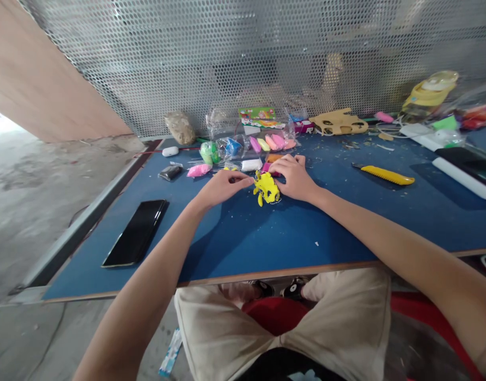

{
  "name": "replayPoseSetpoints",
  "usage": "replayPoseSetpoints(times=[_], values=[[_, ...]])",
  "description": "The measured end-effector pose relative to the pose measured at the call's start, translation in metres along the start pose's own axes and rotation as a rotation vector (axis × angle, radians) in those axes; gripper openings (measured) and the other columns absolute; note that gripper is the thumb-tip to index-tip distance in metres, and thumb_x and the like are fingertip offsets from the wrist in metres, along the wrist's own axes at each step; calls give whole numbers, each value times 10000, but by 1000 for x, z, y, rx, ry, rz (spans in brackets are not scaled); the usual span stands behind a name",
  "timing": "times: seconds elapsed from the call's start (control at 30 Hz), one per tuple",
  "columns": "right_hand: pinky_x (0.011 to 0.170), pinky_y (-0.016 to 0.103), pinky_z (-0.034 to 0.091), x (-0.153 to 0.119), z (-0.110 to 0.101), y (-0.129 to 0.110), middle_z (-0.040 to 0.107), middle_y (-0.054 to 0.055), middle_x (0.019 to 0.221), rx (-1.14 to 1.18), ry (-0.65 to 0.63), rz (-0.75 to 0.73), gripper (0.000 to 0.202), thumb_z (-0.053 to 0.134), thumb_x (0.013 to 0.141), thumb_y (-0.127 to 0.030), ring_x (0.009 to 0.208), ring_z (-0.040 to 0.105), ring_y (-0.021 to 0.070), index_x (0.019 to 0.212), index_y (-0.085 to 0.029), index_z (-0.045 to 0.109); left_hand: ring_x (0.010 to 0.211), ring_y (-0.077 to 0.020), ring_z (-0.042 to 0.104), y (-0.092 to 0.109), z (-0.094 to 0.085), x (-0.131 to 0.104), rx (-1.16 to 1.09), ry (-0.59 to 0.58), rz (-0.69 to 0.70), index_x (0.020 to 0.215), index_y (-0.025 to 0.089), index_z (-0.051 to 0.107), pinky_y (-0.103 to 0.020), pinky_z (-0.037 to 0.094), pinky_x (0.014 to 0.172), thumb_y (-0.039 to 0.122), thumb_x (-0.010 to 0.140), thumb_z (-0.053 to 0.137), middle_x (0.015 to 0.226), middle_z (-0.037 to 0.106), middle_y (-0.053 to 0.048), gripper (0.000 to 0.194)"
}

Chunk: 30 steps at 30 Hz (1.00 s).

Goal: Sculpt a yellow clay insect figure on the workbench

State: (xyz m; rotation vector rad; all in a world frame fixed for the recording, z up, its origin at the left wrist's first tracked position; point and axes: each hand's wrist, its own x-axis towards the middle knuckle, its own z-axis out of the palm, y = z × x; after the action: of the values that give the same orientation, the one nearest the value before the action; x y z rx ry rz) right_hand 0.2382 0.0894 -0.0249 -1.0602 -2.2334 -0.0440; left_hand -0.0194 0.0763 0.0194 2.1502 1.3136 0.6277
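Note:
A small, bright yellow clay piece [269,186], lumpy with holes and thin wire ends, is between my two hands above the blue table. My left hand [223,188] grips its left edge with thumb and fingertips, the other fingers curled. On the upper right side, my right hand [293,179] has its thumb and forefinger against the piece while its other fingers arch forward. Just beyond lie a magenta clay packet [267,168], partly hidden, an orange packet [273,157] and a white packet [251,165].
Pink clay [199,170] and a black packet [171,172] lie left. A phone [135,233] is at the near left, a yellow utility knife [387,174] on the right. Behind are bagged clays [272,142], a tan cut-out [340,123] and a perforated metal panel [227,58].

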Motion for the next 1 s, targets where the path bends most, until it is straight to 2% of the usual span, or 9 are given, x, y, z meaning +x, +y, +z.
replayPoseSetpoints(times=[0.2, 0.33, 0.43, 0.53, 0.67, 0.73, 0.87, 0.93, 1.0], values=[[918, 457, 255, 0, -2, -2, 752, 39, 1149, -2, 19, -4, 128, 576, 952, -286, 1102, 566, 270, 1004, -243, 685, 657, -118, 500, -3, 14, 3, -275, -52, -100, 1105, 249, 818, -253, 333, 541, 572, 851, 727, 879, 741, -49, 421], [939, 467, 274, 0, -3, -3, 736, 52, 1167, 5, 9, -2, 156, 575, 964, -313, 1110, 572, 276, 1030, -252, 703, 577, -94, 429, -12, 21, 8, -369, -48, -113, 1056, 267, 826, -232, 271, 485, 561, 810, 778, 791, 697, -38, 387], [953, 473, 320, 0, -3, -3, 748, 57, 1021, 37, -5, 43, 184, 591, 946, -296, 990, 626, 262, 1054, -250, 733, 530, -79, 372, -16, 24, 11, -401, -29, -95, 982, 255, 828, -224, 229, 461, 553, 794, 797, 692, 629, -19, 354], [925, 463, 441, 0, -5, -3, 758, 36, 884, 256, -61, 126, 274, 590, 927, -288, 850, 681, 243, 1151, -260, 746, 512, -73, 341, -16, 26, 12, -409, -6, -95, 940, 257, 825, -225, 218, 454, 552, 782, 807, 641, 576, -5, 335], [948, 480, 551, 0, -12, -5, 767, 65, 1148, 641, -77, 234, 376, 560, 948, -345, 1009, 721, 272, 1279, -255, 713, 526, -85, 369, -12, 28, 12, -419, 47, -107, 931, 250, 818, -244, 251, 468, 575, 776, 800, 645, 567, -4, 361], [946, 507, 571, 0, -15, -6, 766, 69, 1147, 763, -94, 308, 393, 576, 948, -388, 976, 728, 275, 1291, -245, 704, 547, -96, 411, -10, 29, 12, -428, 63, -108, 924, 241, 808, -258, 285, 489, 589, 782, 788, 673, 590, -11, 377], [965, 552, 572, -2, -16, -8, 794, 67, 977, 899, -118, 432, 510, 719, 870, -422, 973, 734, 312, 1338, -228, 660, 531, -87, 408, -5, 30, 11, -451, 80, -98, 934, 243, 788, -266, 292, 488, 598, 807, 761, 695, 600, -15, 378], [974, 561, 570, -3, -13, -9, 797, 67, 956, 935, -100, 469, 579, 784, 816, -411, 997, 737, 329, 1347, -226, 645, 491, -75, 362, -2, 31, 10, -475, 69, -105, 941, 248, 777, -258, 254, 460, 607, 810, 754, 641, 559, 0, 383], [976, 563, 572, -4, -11, -10, 794, 67, 951, 952, -79, 489, 612, 814, 787, -412, 1002, 740, 334, 1345, -230, 641, 481, -77, 378, 1, 31, 9, -495, 62, -109, 938, 244, 766, -259, 272, 453, 600, 818, 750, 617, 548, 7, 376]])
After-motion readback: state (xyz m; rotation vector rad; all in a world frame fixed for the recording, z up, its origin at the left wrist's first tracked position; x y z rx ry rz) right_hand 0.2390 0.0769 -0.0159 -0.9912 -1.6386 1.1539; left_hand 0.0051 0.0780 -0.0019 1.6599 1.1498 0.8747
